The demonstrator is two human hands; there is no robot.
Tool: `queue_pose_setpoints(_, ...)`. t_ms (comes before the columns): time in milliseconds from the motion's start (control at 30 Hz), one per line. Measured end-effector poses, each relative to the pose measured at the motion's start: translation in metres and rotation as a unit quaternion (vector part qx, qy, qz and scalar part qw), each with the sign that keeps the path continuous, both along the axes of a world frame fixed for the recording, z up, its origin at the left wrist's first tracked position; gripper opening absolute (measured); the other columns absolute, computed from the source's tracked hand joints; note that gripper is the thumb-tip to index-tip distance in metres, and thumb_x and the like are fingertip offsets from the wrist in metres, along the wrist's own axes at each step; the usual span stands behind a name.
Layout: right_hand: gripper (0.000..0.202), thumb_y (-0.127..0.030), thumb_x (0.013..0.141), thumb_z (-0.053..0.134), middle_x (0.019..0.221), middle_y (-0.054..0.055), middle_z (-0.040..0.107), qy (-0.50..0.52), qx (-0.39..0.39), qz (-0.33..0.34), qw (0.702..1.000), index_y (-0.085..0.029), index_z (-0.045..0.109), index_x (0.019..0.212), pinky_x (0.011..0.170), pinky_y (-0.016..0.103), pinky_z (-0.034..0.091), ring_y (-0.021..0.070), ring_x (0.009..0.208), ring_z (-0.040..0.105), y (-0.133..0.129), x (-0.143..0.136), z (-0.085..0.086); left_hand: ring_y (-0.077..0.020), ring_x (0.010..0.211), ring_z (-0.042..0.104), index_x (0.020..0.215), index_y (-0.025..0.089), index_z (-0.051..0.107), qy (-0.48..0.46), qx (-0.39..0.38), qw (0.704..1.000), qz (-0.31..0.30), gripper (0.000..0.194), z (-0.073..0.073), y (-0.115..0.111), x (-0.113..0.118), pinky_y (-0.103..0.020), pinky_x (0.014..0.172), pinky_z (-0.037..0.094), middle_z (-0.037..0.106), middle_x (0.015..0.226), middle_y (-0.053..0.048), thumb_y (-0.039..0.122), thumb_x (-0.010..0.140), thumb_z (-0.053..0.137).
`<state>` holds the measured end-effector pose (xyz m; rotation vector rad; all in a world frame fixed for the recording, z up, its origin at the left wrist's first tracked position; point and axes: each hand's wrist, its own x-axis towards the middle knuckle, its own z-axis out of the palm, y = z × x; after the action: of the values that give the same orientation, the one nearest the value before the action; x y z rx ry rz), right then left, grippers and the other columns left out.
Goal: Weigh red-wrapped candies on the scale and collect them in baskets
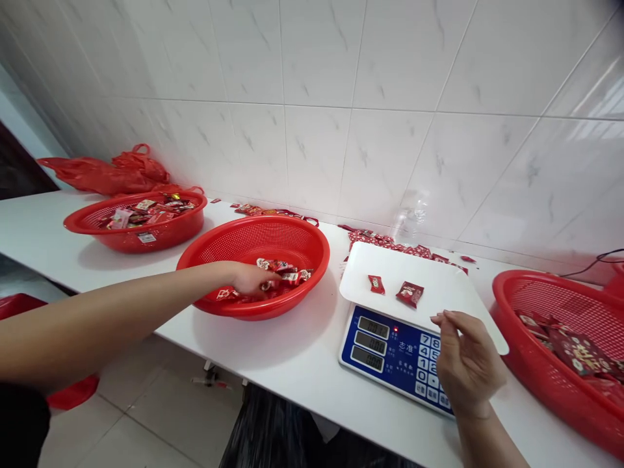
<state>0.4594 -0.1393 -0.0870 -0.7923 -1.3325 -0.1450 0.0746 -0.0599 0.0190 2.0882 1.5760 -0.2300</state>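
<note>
My left hand (251,279) reaches into the middle red plastic basket (253,231). Its fingers touch small red-and-white wrapped candies (292,278) at the bottom and are partly hidden among them, so their grip is unclear. Over the front edge of a digital scale (390,357) hovers my right hand (468,354). Thumb and index fingertip are pinched together, and nothing shows between them. On the scale's white pan (439,276) lie a small red wrapped candy (376,284) and a larger dark red packet (410,294), both apart from my hand.
At left stands another red basket (185,221) of mixed packets, with red plastic bags (112,172) behind. A third basket (536,377) with packets is at right. Red wrapped pieces (390,244) line the tiled wall, near a clear plastic item (409,221). Below the white table hangs a black bag (268,429).
</note>
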Motion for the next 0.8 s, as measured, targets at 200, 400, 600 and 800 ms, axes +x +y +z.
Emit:
queue_pose_setpoints(200,0.017,-0.013,0.081,0.063,0.082,0.004,0.067,-0.003,-0.019,0.016,1.0,-0.02,0.064,0.097,0.061,0.038,0.055,0.0192,0.072,0.065,-0.001,0.0,-0.003,-0.0261,0.092,0.06,0.102,0.024,0.07,-0.103,-0.111,0.988,0.002,0.039,-0.003,0.002,0.026,-0.03,0.071,0.047,0.069,0.102,-0.007,0.032,0.065,0.061)
queue_pose_setpoints(400,0.017,-0.013,0.081,0.063,0.081,0.003,0.067,0.001,-0.028,0.017,0.999,-0.02,0.064,0.096,0.061,0.036,0.055,0.0186,0.071,0.066,-0.002,-0.001,-0.005,-0.0278,0.095,0.061,0.115,0.025,0.064,-0.069,-0.053,0.996,0.006,0.054,-0.024,0.028,0.036,-0.032,0.078,0.047,0.069,0.109,-0.008,0.032,0.062,0.063)
queue_pose_setpoints(600,0.014,-0.015,0.083,0.062,0.082,0.004,0.068,0.009,-0.045,0.017,0.999,-0.019,0.065,0.095,0.063,0.035,0.056,0.0173,0.071,0.066,-0.001,0.001,-0.006,-0.0318,0.108,0.056,0.125,0.017,0.054,0.018,0.071,0.996,0.05,0.059,-0.021,0.07,0.006,-0.036,0.086,0.043,0.058,0.126,-0.017,0.044,0.073,0.054)
queue_pose_setpoints(800,0.012,-0.017,0.083,0.062,0.082,0.004,0.068,0.0,-0.064,0.011,0.998,-0.02,0.065,0.095,0.064,0.036,0.057,0.0184,0.071,0.066,0.0,0.001,-0.007,-0.0371,0.107,0.055,0.133,0.017,0.048,0.062,0.047,0.995,0.066,0.092,-0.037,0.058,-0.011,-0.037,0.083,0.044,0.056,0.125,-0.021,0.057,0.053,0.071)
